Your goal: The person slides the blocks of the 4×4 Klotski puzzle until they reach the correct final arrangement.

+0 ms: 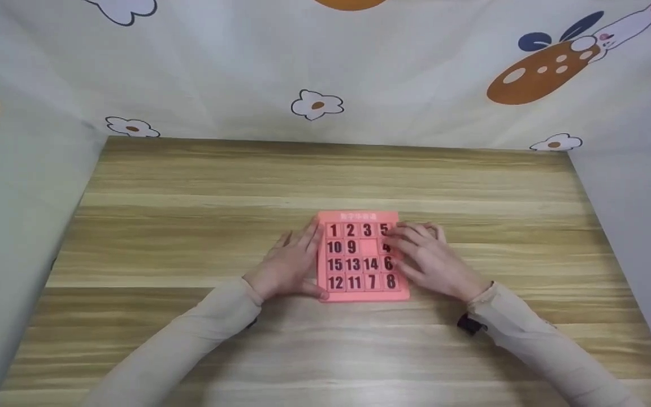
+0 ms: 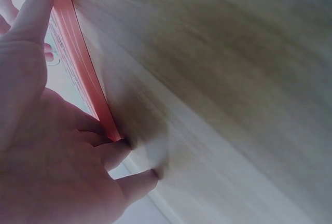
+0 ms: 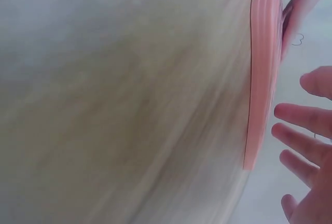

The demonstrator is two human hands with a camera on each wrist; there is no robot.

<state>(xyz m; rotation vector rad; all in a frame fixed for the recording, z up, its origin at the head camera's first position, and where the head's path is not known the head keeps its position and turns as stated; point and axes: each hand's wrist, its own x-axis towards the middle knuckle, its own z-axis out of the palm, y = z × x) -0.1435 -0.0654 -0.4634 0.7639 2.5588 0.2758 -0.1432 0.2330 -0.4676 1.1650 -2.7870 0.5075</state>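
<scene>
A pink sliding number puzzle (image 1: 365, 297) lies flat on the wooden table, with black numbers on its tiles. The vacant slot (image 1: 368, 247) is in the second row, between the 9 tile (image 1: 351, 247) and the 4 tile (image 1: 386, 247). My left hand (image 1: 289, 268) rests along the left edge, fingers extended and thumb at the lower left corner; the left wrist view shows its fingertips around the pink frame (image 2: 83, 68). Over the right column hovers or rests my right hand (image 1: 430, 260), its spread fingers partly covering the 5 and 4 tiles. Contact cannot be told.
The wood-grain table (image 1: 190, 226) extends around the puzzle. Behind it hangs a pale cloth (image 1: 235, 68) printed with flowers and carrots, and pale walls stand at left and right. A dark band (image 1: 471, 324) shows at the right wrist.
</scene>
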